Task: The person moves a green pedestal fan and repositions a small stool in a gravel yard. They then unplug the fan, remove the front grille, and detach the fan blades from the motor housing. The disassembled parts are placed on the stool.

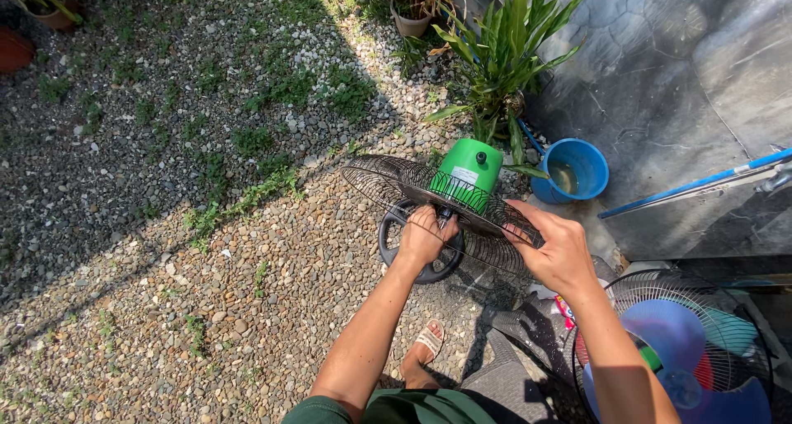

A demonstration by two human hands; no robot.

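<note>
Fan head [467, 175], green-bodied, sits just past both hands above the gravel [165, 251], its motor housing pointing up and away toward the wall, its long axis running from the hub at the hands up to the green cap. The left hand [425, 236] is closed around the hub at the centre of the black wire guard [388, 181]; the right hand [561, 251] grips the guard's right rim with fingers curled. Nearest, a sandalled foot [427, 341] rests on the stones, and a second fan with blue blades [676, 341] lies at the lower right. Open gravel spreads to the left. Beyond, a blue bucket [590, 156] holds murky water beside a leafy potted plant [503, 53].
</note>
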